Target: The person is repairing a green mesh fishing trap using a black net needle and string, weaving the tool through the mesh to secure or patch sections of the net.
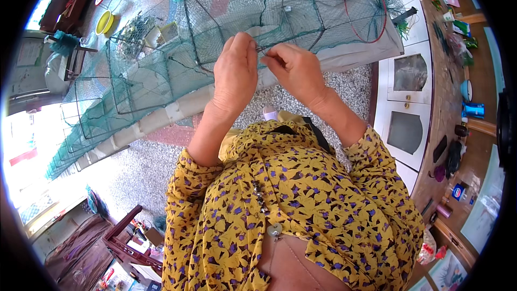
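Note:
A long green net trap (156,73) with dark rectangular frames stretches across in front of me, raised on a long pale-covered support (350,56). At its near edge my left hand (236,70) is closed, thumb and fingers pinched on the net's edge. Close to its right, my right hand (299,73) pinches the same edge. A short bit of dark cord or frame shows between the fingertips; the fingers hide the rest. A thin red ring (386,17) stands in the netting at the right end.
White cabinets (407,112) line the right side, below a cluttered brown counter (439,118). A yellow basin (105,22) lies beyond the net at the far left. Dark red wooden furniture (125,231) stands at the lower left. Speckled floor (156,175) shows under the support.

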Demonstrator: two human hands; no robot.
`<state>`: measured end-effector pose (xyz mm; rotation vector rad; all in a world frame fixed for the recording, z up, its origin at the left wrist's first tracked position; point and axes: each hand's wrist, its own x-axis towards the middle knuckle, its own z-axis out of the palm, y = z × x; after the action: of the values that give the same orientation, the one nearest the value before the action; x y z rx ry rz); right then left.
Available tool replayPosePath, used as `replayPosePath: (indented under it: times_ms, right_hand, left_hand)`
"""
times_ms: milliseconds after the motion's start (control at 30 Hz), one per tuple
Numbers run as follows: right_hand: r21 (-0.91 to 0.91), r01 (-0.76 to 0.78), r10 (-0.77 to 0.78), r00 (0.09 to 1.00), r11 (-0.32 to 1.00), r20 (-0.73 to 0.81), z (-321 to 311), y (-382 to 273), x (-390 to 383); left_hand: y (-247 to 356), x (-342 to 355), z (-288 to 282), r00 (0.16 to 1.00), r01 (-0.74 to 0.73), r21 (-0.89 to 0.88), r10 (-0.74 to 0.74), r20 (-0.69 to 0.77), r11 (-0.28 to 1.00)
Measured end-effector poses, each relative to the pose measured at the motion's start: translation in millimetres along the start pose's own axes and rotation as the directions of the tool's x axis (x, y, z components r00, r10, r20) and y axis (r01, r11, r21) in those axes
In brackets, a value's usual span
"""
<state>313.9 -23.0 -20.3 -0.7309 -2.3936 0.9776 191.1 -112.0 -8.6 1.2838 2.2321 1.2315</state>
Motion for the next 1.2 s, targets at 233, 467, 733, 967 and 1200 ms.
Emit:
replayPosePath:
  times_ms: [233, 467, 733, 967, 1200]
  right_hand:
    - [0.114, -0.065, 0.082, 0.985, 0.991, -0.153, 14.2, -15.9, 3.9]
    - [-0.169, -0.024, 0.05, 0.987, 0.985, 0.151, -14.9, -32.6, 24.1]
    - [-0.199, 0.25, -0.239, 0.968, 0.948, 0.078, -23.4, -30.8, 41.9]
    - [-0.135, 0.422, -0.443, 0.841, 0.896, -0.312, -65.6, -40.3, 80.7]
    - [0.151, 0.725, -0.707, 0.689, 0.672, -0.158, -52.5, -62.5, 43.5]
  left_hand:
    - [0.0, -1.3, 3.5, 1.0, -0.029, -0.036, 0.029, -0.004, 0.999]
    - [-6.4, -1.7, 2.1, 1.0, -0.006, -0.056, 0.006, 0.007, 0.998]
    - [-5.7, -2.4, 1.6, 0.999, 0.012, -0.044, -0.01, 0.034, 0.999]
    - [-5.4, -0.2, -4.5, 0.997, -0.073, -0.035, 0.074, 0.034, 0.997]
    - [-18.6, -2.8, -7.1, 0.988, -0.108, -0.019, 0.11, 0.104, 0.994]
